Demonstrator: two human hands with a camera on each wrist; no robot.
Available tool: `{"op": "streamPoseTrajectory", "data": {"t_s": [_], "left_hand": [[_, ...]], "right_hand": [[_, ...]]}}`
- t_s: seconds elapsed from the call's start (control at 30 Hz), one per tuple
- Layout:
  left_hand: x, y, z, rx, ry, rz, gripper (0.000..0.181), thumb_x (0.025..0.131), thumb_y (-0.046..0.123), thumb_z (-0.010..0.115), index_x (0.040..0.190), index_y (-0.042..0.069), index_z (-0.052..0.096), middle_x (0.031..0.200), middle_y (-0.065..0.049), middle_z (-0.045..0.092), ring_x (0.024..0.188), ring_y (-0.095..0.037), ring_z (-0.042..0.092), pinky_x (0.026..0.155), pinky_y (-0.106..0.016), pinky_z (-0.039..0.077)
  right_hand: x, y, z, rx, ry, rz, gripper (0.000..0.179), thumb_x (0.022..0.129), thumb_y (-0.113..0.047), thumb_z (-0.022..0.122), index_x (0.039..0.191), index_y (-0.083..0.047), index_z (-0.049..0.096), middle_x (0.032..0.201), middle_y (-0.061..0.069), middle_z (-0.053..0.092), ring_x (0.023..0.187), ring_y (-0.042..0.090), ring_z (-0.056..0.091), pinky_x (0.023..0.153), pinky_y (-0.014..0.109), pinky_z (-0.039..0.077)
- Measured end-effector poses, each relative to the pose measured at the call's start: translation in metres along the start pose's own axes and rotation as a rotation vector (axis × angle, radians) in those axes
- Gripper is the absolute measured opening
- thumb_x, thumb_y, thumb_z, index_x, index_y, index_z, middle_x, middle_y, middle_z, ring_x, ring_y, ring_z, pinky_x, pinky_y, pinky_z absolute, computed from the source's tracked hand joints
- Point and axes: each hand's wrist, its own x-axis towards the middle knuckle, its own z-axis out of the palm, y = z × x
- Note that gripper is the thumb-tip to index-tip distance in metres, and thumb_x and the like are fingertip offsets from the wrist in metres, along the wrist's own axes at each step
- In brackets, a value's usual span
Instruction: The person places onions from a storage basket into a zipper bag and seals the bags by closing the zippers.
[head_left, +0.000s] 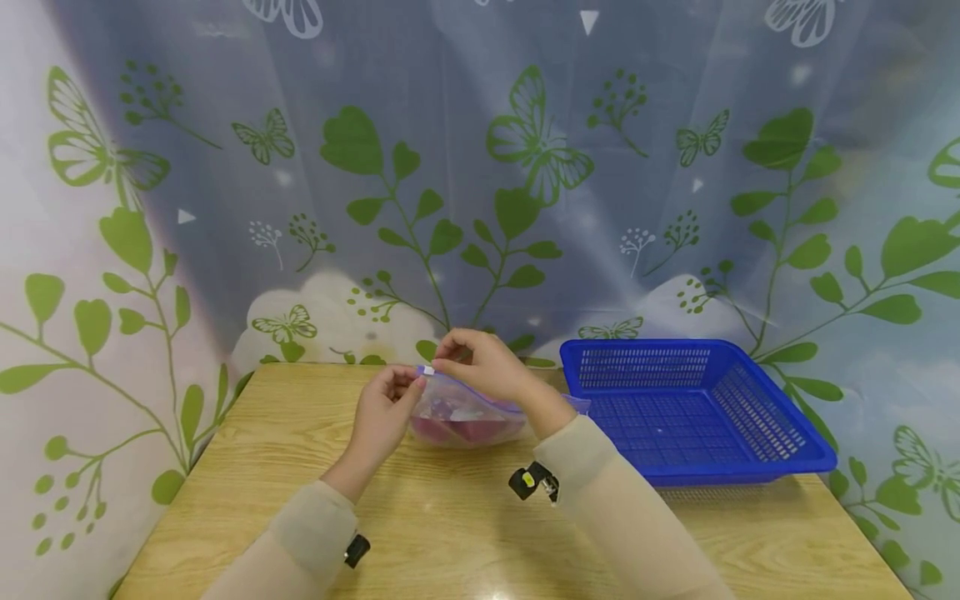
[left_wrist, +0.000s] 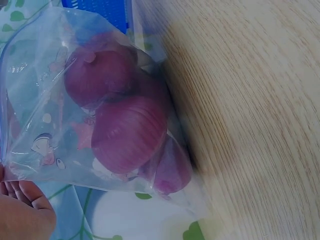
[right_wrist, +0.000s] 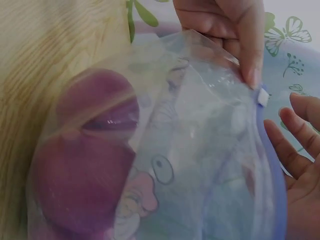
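A clear zip bag [head_left: 450, 404] with a purple-blue zip edge and printed cartoon figures stands on the table, with several red onions [left_wrist: 130, 135] inside. My left hand [head_left: 386, 408] pinches the bag's top left corner, thumb in front, beside the white zip slider [right_wrist: 263, 97]. At the same corner is my right hand [head_left: 483, 367], its fingers loosely bent. In the right wrist view the right hand's thumb and forefinger [right_wrist: 292, 122] are spread just beyond the slider, with a gap between their tips. Another right fingertip lies right at the zip edge.
A blue plastic basket [head_left: 697, 471] with perforated walls stands right of the bag, near the table's back right; the bag's right corner overlaps it in the head view. The wood-grain table [head_left: 450, 533] ends at a curtain [head_left: 450, 208] printed with leaves and butterflies.
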Motion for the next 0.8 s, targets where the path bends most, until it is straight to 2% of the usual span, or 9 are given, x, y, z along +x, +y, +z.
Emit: {"op": "streamPoseTrajectory", "data": {"t_s": [0.2,0.33,0.5,0.57,0.73,0.8], "left_hand": [[-0.001,0.001,0.001,-0.005,-0.017,-0.001,0.013,0.098,0.013,0.066,0.105,0.002,0.064,0.094,-0.012,0.063,0.079,-0.017,0.057,0.065,-0.020,0.048],[-0.001,0.002,0.003,0.001,-0.017,-0.009,0.014,0.099,0.013,0.065,0.106,0.000,0.064,0.094,-0.013,0.063,0.077,-0.015,0.056,0.063,-0.019,0.046],[-0.009,0.030,0.002,0.014,-0.031,-0.022,0.012,0.099,0.005,0.062,0.106,-0.006,0.062,0.093,-0.016,0.063,0.076,-0.013,0.055,0.063,-0.018,0.045],[-0.009,0.028,0.002,0.011,-0.031,-0.025,0.013,0.099,0.005,0.062,0.106,-0.006,0.062,0.093,-0.015,0.062,0.076,-0.013,0.055,0.063,-0.018,0.045],[-0.003,-0.001,0.004,0.001,-0.003,-0.031,0.016,0.099,0.014,0.065,0.107,0.000,0.064,0.093,-0.011,0.063,0.075,-0.013,0.055,0.061,-0.019,0.045],[-0.004,-0.001,0.005,-0.005,0.004,-0.020,0.015,0.099,0.015,0.065,0.106,0.002,0.065,0.091,-0.011,0.063,0.074,-0.014,0.055,0.061,-0.019,0.045]], "right_hand": [[0.003,0.001,0.008,0.018,-0.015,0.007,0.022,0.100,-0.023,0.064,0.113,-0.005,0.066,0.104,0.001,0.066,0.097,0.014,0.062,0.085,0.030,0.054],[0.004,0.002,0.013,0.003,-0.022,0.018,0.017,0.100,-0.022,0.064,0.110,-0.009,0.068,0.101,-0.001,0.066,0.094,0.014,0.062,0.083,0.028,0.054],[0.002,0.003,0.016,-0.030,-0.027,0.039,0.013,0.101,-0.020,0.063,0.110,-0.012,0.069,0.097,-0.003,0.066,0.090,0.012,0.061,0.079,0.029,0.053],[0.002,0.005,0.017,-0.041,-0.031,0.042,0.014,0.101,-0.021,0.063,0.110,-0.013,0.069,0.096,-0.003,0.066,0.089,0.012,0.061,0.078,0.029,0.053],[0.002,0.007,0.018,-0.056,-0.035,0.046,0.014,0.101,-0.021,0.062,0.108,-0.010,0.069,0.094,-0.003,0.066,0.087,0.011,0.062,0.079,0.027,0.053],[0.002,0.008,0.018,-0.058,-0.036,0.042,0.013,0.101,-0.020,0.062,0.106,-0.010,0.069,0.093,-0.002,0.066,0.087,0.012,0.062,0.078,0.027,0.054]]}}
